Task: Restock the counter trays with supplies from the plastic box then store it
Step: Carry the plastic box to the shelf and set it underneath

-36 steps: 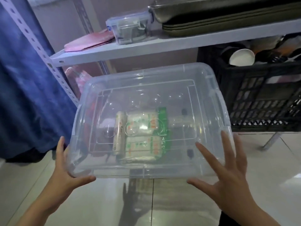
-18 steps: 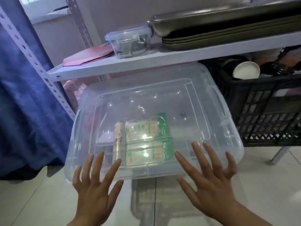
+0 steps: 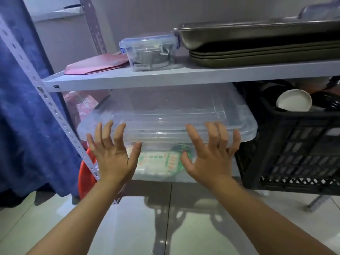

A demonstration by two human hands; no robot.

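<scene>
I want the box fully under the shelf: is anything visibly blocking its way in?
Nothing visible blocks the plastic box. It sits between the black crate and the shelf post, with both hands at its front. The space behind it is hidden.

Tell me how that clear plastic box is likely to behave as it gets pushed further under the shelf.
The clear plastic box probably slides easily: both hands, left hand and right hand, push with spread fingers, no grip. It likely feels light, holding only a few packets. Its thin walls may flex slightly, and the black crate beside it could catch its lid.
</scene>
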